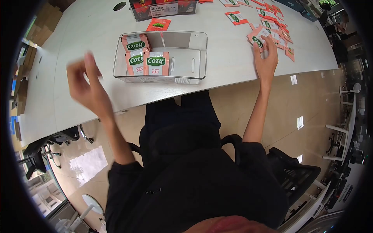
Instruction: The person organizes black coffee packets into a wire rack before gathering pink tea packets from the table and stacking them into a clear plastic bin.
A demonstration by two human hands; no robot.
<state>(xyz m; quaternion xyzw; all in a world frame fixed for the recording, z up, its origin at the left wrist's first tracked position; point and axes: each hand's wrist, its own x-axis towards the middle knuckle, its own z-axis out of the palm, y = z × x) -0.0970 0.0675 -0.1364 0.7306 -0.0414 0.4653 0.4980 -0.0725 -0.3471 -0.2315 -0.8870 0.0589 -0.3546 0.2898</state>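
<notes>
My right hand (267, 64) pinches a Cozy tea sachet (257, 40) between thumb and fingers, at the near left side of a spread of sachets. Blurred by motion, my left hand (88, 87) is raised left of a clear plastic bin (182, 79); its fingers are apart and no object shows in it. Inside the bin, a stack of peach-and-white Cozy sachets (135, 43) stands at the back left. Two more sachets, one a front sachet (156, 64), lie nearer its front wall. The bin's right part shows its bare floor.
Behind the bin lie a red sachet (158, 25) and a second clear bin (165, 8) with dark red packets. Loose sachets (236, 18) cover the right side of the white table (229, 58). A cable hole (119, 6) is at the far left.
</notes>
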